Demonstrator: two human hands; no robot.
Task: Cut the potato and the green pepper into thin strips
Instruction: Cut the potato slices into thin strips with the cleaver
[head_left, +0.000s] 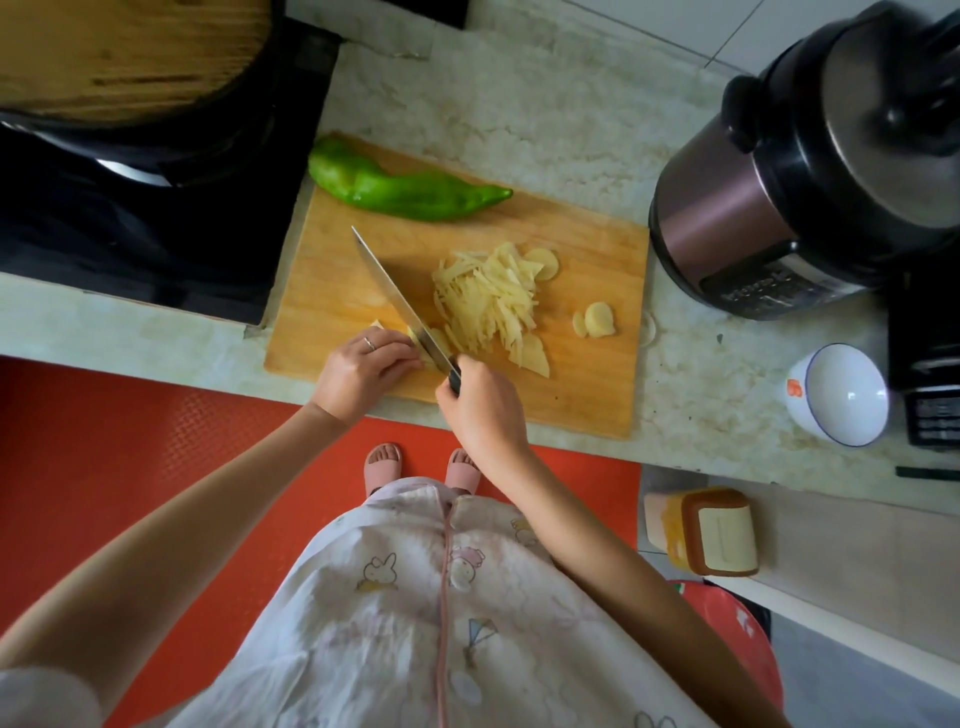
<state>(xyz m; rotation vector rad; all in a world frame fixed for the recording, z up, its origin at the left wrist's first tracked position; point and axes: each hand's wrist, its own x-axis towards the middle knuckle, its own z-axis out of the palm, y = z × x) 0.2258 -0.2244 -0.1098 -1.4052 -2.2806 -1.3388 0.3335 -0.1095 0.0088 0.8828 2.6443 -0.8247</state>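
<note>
Pale-yellow potato slices (414, 336), at 7 o'clock on the cutting board (587, 395), were stiff and probably slippery: your left hand (358, 371) pinned them under curled fingers while your right hand (480, 410) clenched the knife (395, 296) handle. The glossy green pepper (405, 192) lay whole at 11 o'clock.

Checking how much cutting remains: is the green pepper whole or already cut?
Whole. The green pepper lies uncut at the far edge of the cutting board, apart from the potato strips; no green pieces show.
</note>
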